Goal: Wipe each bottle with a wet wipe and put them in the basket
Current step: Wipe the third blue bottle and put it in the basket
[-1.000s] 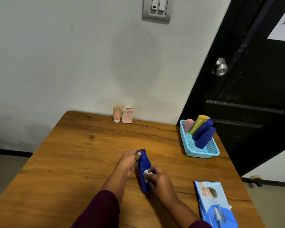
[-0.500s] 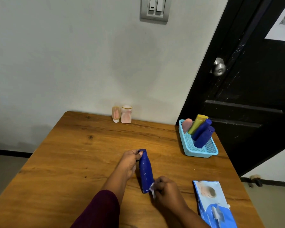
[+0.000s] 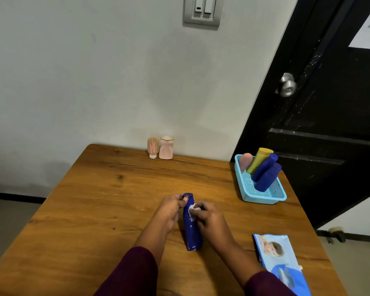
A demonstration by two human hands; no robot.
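Observation:
A dark blue bottle [image 3: 191, 231] lies on the wooden table [image 3: 98, 210], cap end pointing away from me. My left hand [image 3: 171, 208] grips it by the cap end. My right hand [image 3: 209, 218] pinches a small white wet wipe [image 3: 193, 208] against the bottle's upper part, just below the cap. At the table's right edge a light blue basket [image 3: 263, 197] holds two dark blue bottles [image 3: 265, 174], a yellow bottle [image 3: 260, 159] and a pink one [image 3: 245, 161], all leaning.
Two small pinkish bottles [image 3: 161, 147] stand at the table's far edge against the wall. A blue pack of wet wipes [image 3: 280, 259] lies at the near right. A black door with a metal knob [image 3: 286, 85] is right of the table.
My right hand slid the wipe down to the bottle's base half a second ago and is now back up near the cap. The left hand has kept its hold on the cap end.

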